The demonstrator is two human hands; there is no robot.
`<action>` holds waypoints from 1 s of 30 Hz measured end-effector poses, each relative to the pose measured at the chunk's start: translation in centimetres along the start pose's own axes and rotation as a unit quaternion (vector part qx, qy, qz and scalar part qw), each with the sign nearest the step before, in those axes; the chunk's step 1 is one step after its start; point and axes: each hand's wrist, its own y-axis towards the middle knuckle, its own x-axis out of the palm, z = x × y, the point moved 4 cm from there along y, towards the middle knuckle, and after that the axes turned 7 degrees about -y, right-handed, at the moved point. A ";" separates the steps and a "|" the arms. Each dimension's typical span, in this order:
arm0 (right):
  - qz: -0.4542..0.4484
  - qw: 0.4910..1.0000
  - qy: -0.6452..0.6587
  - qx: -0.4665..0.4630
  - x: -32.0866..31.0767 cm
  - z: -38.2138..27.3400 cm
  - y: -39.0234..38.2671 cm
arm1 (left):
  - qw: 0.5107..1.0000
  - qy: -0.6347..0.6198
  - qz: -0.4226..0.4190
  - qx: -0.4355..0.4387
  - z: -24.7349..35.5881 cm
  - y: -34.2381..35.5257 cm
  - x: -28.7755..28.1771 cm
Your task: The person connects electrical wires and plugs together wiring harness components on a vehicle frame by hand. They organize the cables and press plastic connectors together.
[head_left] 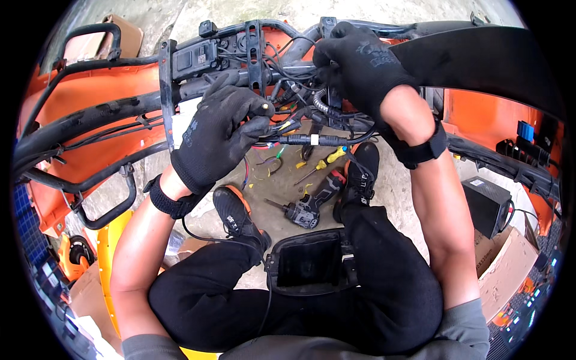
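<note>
My left hand [219,135], in a black glove, has its fingers curled among the wires [285,123] at the middle of an orange vehicle's tubular black frame [90,120]; what exactly it pinches is unclear. Higher up, my right hand [360,66], also gloved, is bent over the frame with fingers curled, hiding whatever they grip. Beside it a wide black curved panel [474,63] extends rightward. A corrugated sleeve [321,102] and a cable with a white band [315,140] run between my hands. A black electrical unit [192,60] sits on the frame.
Between my shoes lie a power drill [306,207], a yellow screwdriver [330,159] and wire scraps on the concrete. A black open tray [309,261] lies between my legs. At right are a black box [483,204] and cardboard [513,273]; yellow and orange parts [108,246] are at left.
</note>
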 end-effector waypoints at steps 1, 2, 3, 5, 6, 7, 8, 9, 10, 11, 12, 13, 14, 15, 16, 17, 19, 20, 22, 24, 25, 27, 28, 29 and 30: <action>-0.049 0.997 0.055 0.022 -0.2 -0.1 0.4 | 1.000 -0.008 -0.003 -0.013 -0.2 -0.2 0.1; -0.099 0.988 0.108 0.045 -0.8 -0.2 0.9 | 1.000 -0.004 -0.004 -0.014 -0.2 -0.3 0.1; -0.149 0.973 0.161 0.068 -0.8 -0.4 1.1 | 1.000 0.001 -0.005 -0.016 -0.1 -0.3 -0.1; -0.129 0.922 0.357 0.081 -0.1 -0.5 0.8 | 1.000 -0.002 -0.003 -0.011 0.0 0.0 0.0; -0.116 0.881 0.450 0.085 0.2 -0.4 0.7 | 1.000 -0.007 -0.001 -0.012 -0.1 0.0 0.1; -0.139 0.832 0.533 0.070 0.7 -0.6 0.7 | 1.000 -0.009 0.001 -0.017 -0.3 -0.1 0.2; -0.153 0.804 0.568 0.085 0.9 -0.5 0.5 | 1.000 -0.004 -0.005 -0.011 -0.3 -0.2 0.1; -0.167 0.775 0.601 0.100 1.1 -0.5 0.2 | 1.000 0.000 -0.011 -0.005 -0.2 -0.2 0.1; -0.180 0.744 0.633 0.114 1.1 -0.5 0.1 | 1.000 0.004 -0.016 0.002 -0.1 -0.2 0.0; -0.173 0.756 0.621 0.109 0.8 -0.7 0.0 | 1.000 -0.009 -0.010 -0.009 -0.2 -0.2 0.0; -0.166 0.768 0.610 0.103 0.3 -1.1 -0.2 | 1.000 -0.021 -0.004 -0.020 -0.4 -0.3 0.1; -0.158 0.781 0.597 0.098 -0.2 -1.1 -0.3 | 0.999 -0.034 0.002 -0.029 -0.5 -0.3 0.1; -0.052 0.864 0.500 -0.033 -0.8 -1.0 -0.1 | 0.999 -0.029 0.002 -0.025 -0.4 -0.2 0.2; 0.056 0.909 0.380 -0.163 -0.7 -0.8 -0.3 | 0.999 -0.025 0.002 -0.021 -0.3 -0.1 0.2; 0.057 0.911 0.372 -0.170 -0.7 -1.1 -0.2 | 1.000 -0.018 0.003 -0.019 -0.3 -0.2 0.1; 0.059 0.913 0.362 -0.178 -0.9 -1.4 0.0 | 1.000 -0.015 0.003 -0.016 -0.4 -0.2 0.1; -0.148 0.820 0.551 0.055 0.2 -1.3 -0.3 | 1.000 -0.010 0.002 -0.009 -0.4 -0.3 0.0; -0.153 0.804 0.572 0.048 0.6 -1.2 -0.3 | 1.000 -0.010 0.002 -0.014 -0.4 -0.3 0.0; -0.162 0.772 0.614 0.035 1.8 -0.7 -0.4 | 1.000 -0.014 0.000 -0.024 -0.4 -0.2 0.0; -0.130 0.808 0.575 0.016 1.8 -0.5 -0.5 | 0.999 -0.027 0.001 -0.027 -0.4 -0.2 0.1; -0.131 0.803 0.581 0.033 1.7 -0.7 -0.4 | 0.999 -0.033 0.001 -0.030 -0.5 -0.3 0.1; -0.150 0.767 0.616 0.098 1.2 -1.1 -0.5 | 0.999 -0.031 -0.003 -0.035 -0.4 -0.3 0.0; -0.167 0.735 0.641 0.144 1.1 -1.2 -0.6 | 0.999 -0.030 -0.005 -0.036 -0.3 -0.3 0.0; -0.168 0.742 0.631 0.150 1.1 -1.2 -0.7 | 0.999 -0.029 -0.005 -0.033 -0.4 -0.3 0.0; -0.170 0.750 0.620 0.157 1.1 -1.0 -0.8 | 0.999 -0.028 -0.006 -0.029 -0.4 -0.3 0.0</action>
